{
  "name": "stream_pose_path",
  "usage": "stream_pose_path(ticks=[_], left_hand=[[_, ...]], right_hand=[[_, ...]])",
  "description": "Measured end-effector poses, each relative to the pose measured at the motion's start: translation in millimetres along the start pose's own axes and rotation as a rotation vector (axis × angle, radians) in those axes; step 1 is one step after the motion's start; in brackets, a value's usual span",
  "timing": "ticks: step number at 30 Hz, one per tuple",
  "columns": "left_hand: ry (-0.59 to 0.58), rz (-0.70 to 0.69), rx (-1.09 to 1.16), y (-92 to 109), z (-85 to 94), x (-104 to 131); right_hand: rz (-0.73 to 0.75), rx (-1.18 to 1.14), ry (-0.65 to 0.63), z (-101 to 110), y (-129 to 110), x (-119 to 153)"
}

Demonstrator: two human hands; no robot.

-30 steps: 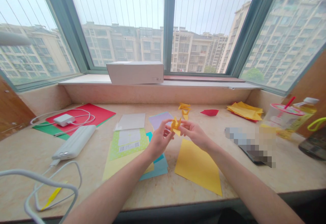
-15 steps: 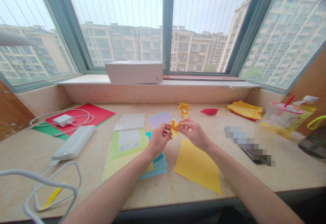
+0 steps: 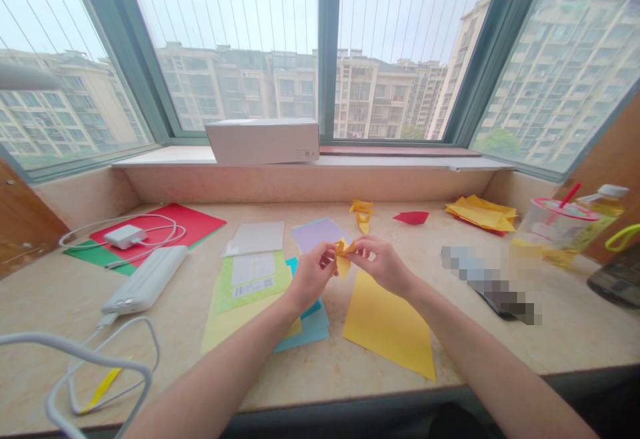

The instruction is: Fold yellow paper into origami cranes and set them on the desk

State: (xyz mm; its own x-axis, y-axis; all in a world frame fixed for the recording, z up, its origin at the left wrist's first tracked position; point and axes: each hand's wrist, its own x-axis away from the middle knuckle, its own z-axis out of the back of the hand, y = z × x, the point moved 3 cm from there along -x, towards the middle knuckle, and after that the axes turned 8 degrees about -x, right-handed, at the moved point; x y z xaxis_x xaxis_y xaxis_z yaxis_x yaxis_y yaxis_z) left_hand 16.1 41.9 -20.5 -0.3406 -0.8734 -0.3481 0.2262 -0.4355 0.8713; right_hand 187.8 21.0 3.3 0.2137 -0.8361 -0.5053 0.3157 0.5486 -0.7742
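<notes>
Origami [image 3: 343,264] between both hands [image 3: 311,271] [image 3: 384,262]

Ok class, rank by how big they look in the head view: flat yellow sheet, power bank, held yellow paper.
1. Flat yellow sheet
2. Power bank
3. Held yellow paper, partly hidden by fingers

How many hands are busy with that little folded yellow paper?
2. The left hand grips the small folded yellow paper from its left side, and the right hand pinches it from its right. No other hand shows.
</notes>
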Motion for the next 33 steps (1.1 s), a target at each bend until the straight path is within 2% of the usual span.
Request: stream_pose_path(ticks=[6, 14, 18, 21, 23, 26, 29, 33], left_hand=[[0.012, 0.034, 0.015, 1, 1.4, 0], [-0.016, 0.029, -0.009, 3, -1.0, 0], [-0.034, 0.032, -0.047, 5, -2.8, 2], [0.014, 0.029, -0.141, 7, 0.3, 2], [0.025, 0.007, -0.230, 7, 2.1, 2], [0.008, -0.037, -0.302, 8, 2.0, 3], [-0.008, -0.065, -0.311, 7, 0.4, 3], [-0.018, -0.088, -0.353, 5, 0.4, 3]], right_hand=[[-0.014, 0.028, -0.073, 1, -6, -1], [-0.074, -0.015, -0.042, -1, -3, -1], [-0.063, 0.013, -0.040, 13, 0, -6], [-0.063, 0.173, 0.078, 44, 18, -12], [-0.126, 0.350, 0.200, 71, 38, -14], [-0.191, 0.421, 0.270, 100, 71, -15], [-0.247, 0.464, 0.297, 113, 97, -16], [-0.301, 0.496, 0.308, 114, 121, -22]])
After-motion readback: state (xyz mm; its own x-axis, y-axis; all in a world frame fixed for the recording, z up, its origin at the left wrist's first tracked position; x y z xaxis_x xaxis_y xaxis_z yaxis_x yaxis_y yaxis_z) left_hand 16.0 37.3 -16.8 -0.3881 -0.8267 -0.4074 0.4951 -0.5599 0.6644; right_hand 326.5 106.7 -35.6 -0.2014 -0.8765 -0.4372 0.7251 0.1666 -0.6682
